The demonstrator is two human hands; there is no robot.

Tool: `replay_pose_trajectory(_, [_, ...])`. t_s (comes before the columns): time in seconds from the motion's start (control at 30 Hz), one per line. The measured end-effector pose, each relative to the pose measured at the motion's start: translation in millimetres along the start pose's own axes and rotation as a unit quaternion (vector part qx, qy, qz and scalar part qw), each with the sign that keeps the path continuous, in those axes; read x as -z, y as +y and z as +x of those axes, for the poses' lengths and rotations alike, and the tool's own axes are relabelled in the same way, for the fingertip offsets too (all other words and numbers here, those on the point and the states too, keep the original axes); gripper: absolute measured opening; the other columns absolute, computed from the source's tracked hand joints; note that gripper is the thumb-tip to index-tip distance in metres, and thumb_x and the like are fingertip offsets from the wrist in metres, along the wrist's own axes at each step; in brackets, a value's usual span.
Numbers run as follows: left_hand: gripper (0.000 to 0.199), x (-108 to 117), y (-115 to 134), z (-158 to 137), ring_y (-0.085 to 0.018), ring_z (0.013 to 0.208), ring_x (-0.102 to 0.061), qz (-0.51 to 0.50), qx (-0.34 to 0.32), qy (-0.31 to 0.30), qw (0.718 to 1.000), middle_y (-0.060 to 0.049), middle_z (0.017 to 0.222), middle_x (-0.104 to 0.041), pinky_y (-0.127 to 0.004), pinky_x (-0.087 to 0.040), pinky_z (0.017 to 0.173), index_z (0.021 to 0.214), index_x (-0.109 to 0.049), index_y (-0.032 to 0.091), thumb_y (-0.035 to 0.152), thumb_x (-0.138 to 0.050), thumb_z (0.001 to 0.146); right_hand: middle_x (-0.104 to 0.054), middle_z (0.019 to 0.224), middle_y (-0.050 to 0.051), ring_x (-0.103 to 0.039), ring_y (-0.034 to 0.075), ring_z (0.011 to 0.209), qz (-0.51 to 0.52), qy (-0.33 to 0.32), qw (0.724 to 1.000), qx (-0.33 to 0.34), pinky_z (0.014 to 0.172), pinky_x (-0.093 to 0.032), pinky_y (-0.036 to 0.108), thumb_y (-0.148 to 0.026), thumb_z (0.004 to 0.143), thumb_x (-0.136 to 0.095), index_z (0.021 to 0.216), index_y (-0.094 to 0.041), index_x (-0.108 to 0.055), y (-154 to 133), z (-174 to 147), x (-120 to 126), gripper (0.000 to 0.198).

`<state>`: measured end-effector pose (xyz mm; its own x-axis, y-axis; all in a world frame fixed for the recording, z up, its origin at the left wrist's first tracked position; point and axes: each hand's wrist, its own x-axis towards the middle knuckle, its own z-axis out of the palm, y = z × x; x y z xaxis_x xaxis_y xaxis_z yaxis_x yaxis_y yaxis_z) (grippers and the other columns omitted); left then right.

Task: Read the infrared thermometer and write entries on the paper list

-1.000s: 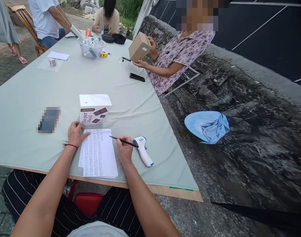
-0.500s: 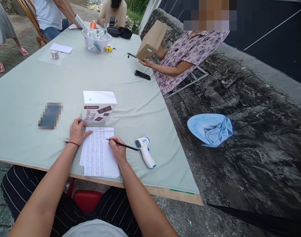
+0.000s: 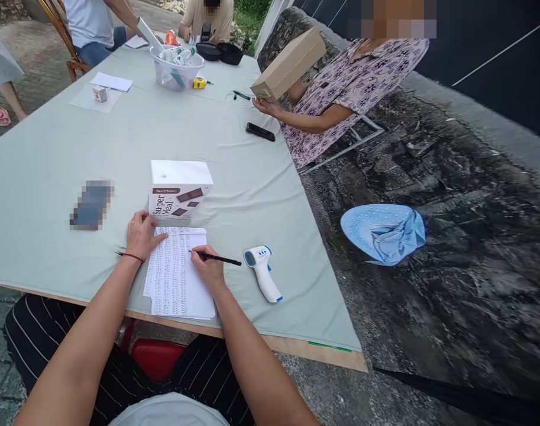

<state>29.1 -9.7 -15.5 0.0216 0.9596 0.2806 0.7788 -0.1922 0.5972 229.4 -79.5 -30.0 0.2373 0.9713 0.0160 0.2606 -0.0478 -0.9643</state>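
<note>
In my right hand (image 3: 210, 271) is a black pen (image 3: 223, 258), its tip touching the written-on paper (image 3: 176, 278) just right of the rows of handwriting. My left hand (image 3: 141, 234) lies at the upper left of the paper with its thumb stretched out onto the sheet and its fingers by the base of a white and brown Super Meal box (image 3: 176, 192). Nothing shows in that hand's grasp. Its wrist carries a red cord, and a thin dark pointed object sticks out beside it. A white and blue infrared thermometer (image 3: 263, 272) lies right of my right hand.
A blurred phone (image 3: 91, 204) lies to the left. Farther up the table stand a small box (image 3: 100, 93), a plastic basket (image 3: 176, 74) and a black phone (image 3: 260, 131). A person at right holds a cardboard box (image 3: 290, 65). A blue hat (image 3: 382, 234) sits on the stone.
The pen's rear end has swung slightly up, while my left hand stays in place. At right, the person's cardboard box has tilted and shifted. Someone at far left has moved leftward.
</note>
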Motion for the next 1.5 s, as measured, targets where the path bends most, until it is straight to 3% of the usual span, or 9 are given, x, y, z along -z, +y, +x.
replay_pose_trajectory(1.5, [0.033, 3.7, 6.9, -0.5, -0.030, 0.114, -0.054, 0.028, 0.018, -0.010, 0.999, -0.009, 0.120, -0.050, -0.048, -0.043, 0.102, 0.083, -0.059, 0.021, 0.032, -0.082, 0.061, -0.059, 0.061, -0.002, -0.051, 0.014, 0.058, 0.001, 0.001, 1.000, -0.002, 0.059, -0.043, 0.029, -0.033, 0.066, -0.055, 0.065, -0.022, -0.060, -1.2, -0.2, -0.6, 0.012])
